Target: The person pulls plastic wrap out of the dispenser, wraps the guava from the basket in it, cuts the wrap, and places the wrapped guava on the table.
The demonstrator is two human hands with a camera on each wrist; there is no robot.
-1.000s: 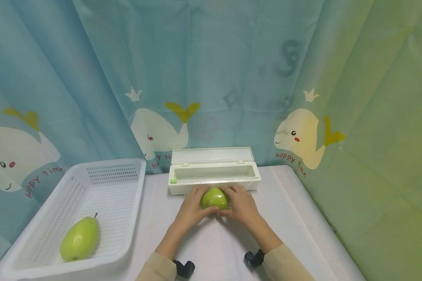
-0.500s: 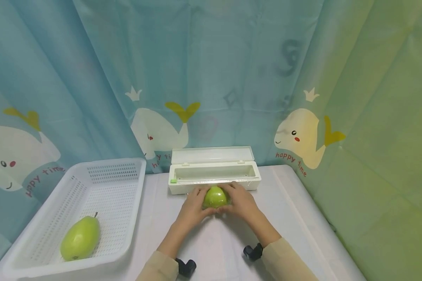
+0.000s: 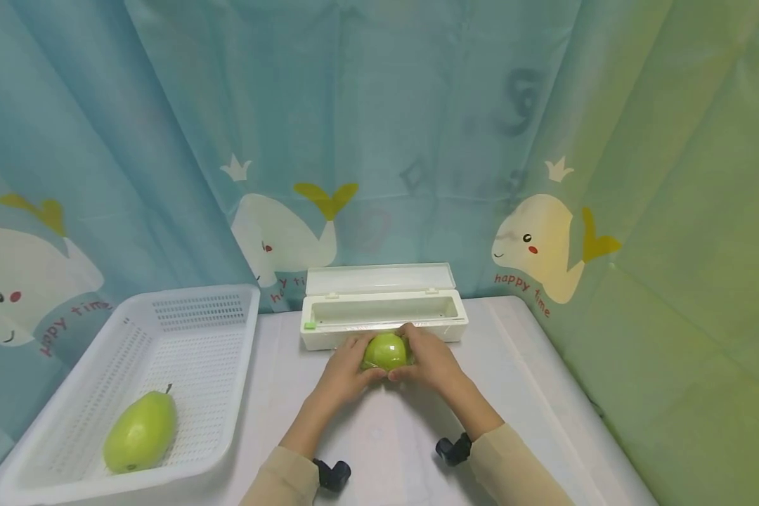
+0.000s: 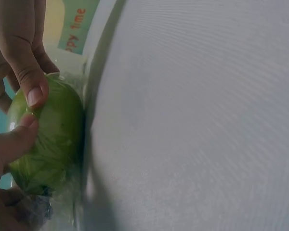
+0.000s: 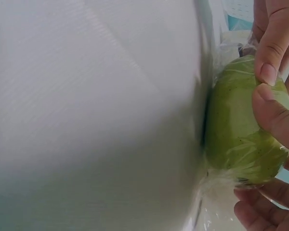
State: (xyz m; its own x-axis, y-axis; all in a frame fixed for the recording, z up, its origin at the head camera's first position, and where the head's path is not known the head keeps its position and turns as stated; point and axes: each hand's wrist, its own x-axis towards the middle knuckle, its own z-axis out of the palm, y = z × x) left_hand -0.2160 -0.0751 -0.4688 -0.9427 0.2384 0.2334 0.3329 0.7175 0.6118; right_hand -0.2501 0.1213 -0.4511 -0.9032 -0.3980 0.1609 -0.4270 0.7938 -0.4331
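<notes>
A green pear [image 3: 387,351], covered in clear cling film, lies on the white table just before the white cling film box. My left hand [image 3: 344,372] holds it from the left and my right hand [image 3: 431,365] from the right, thumbs on the near side. Both wrist views show the thumbs almost meeting on the film over the pear [image 4: 62,125]. Loose, crumpled film [image 4: 70,211] gathers at the ends of the pear [image 5: 236,115]. Some of the far fingers are hidden behind the fruit.
The cling film box [image 3: 382,340] stands with its lid [image 3: 381,280] raised and a green slider [image 3: 310,325] at its left. A white basket [image 3: 243,372] at left holds a second green pear [image 3: 140,432]. Whale-print curtains [image 3: 405,140] hang behind the table.
Both hands keep holding the wrapped pear in nearly the same place. The right fingers have shifted slightly back toward the box, and the pear has moved back a little. The basket's pear stays put.
</notes>
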